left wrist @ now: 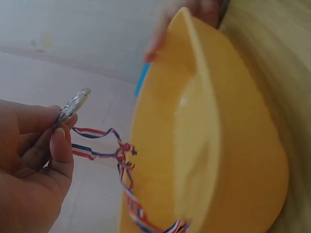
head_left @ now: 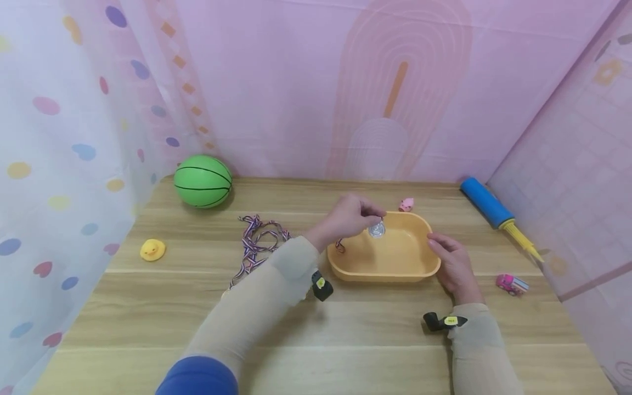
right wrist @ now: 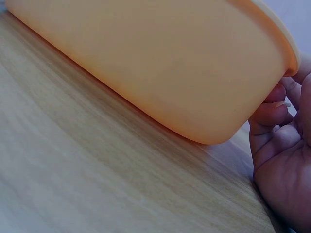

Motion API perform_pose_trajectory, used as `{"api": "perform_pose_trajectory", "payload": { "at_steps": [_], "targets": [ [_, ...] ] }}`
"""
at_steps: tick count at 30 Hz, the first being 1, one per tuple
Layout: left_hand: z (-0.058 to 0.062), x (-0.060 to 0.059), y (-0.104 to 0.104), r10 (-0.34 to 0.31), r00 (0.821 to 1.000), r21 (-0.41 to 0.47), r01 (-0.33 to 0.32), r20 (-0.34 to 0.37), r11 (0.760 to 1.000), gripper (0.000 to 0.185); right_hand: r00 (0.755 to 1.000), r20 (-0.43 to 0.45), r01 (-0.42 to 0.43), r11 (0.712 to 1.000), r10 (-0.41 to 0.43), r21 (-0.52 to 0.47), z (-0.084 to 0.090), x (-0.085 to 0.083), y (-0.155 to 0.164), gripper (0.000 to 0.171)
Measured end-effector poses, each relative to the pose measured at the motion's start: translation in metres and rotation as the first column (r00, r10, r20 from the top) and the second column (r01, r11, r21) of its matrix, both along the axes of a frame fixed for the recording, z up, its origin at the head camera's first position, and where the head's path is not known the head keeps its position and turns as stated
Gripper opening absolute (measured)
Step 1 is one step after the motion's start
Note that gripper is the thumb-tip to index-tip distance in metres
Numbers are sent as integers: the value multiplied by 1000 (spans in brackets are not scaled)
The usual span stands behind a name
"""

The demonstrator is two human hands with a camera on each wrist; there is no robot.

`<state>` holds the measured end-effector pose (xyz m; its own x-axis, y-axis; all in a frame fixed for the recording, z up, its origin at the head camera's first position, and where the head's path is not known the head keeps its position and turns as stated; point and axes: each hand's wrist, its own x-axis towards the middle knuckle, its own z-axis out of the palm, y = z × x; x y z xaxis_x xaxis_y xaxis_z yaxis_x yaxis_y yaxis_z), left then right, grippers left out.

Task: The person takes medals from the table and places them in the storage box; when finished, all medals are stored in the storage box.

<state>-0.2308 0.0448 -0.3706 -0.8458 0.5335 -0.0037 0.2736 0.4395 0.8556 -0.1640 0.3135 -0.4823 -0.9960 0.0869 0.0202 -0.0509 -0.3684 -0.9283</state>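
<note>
A silver medal (head_left: 377,229) is pinched between the thumb and fingers of my left hand (head_left: 348,218), above the inside of an orange-yellow plastic basin (head_left: 385,277). In the left wrist view the medal (left wrist: 74,107) is tilted nearly edge-on. Its red, white and blue ribbon (left wrist: 90,153) runs across to the basin's rim. My right hand (head_left: 455,269) grips the basin's right end, thumb at the rim. Its curled fingers (right wrist: 272,114) tuck under that rim in the right wrist view. More striped ribbon (head_left: 252,247) lies tangled on the table, partly hidden behind my left forearm.
A green ball (head_left: 203,181) sits at the back left, with a yellow rubber duck (head_left: 152,250) in front of it. A pink pig toy (head_left: 406,205) is behind the basin. To the right lie a blue and yellow hand pump (head_left: 487,203) and a pink toy car (head_left: 512,285).
</note>
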Motion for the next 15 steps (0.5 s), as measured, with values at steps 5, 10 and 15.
{"api": "perform_pose_trajectory", "payload": {
  "at_steps": [5,10,15],
  "targets": [
    [-10,2,21,-46,998,-31,47,53,998,19,1000,8,-4,1000,4,3,2,1,0,15],
    [-20,5,42,-79,991,-18,82,112,996,20,1000,26,-12,1000,12,6,2,1,-1,16],
    [-32,5,60,-62,989,-37,68,132,997,19,999,45,-18,1000,17,19,3,2,-3,15]
  ]
}}
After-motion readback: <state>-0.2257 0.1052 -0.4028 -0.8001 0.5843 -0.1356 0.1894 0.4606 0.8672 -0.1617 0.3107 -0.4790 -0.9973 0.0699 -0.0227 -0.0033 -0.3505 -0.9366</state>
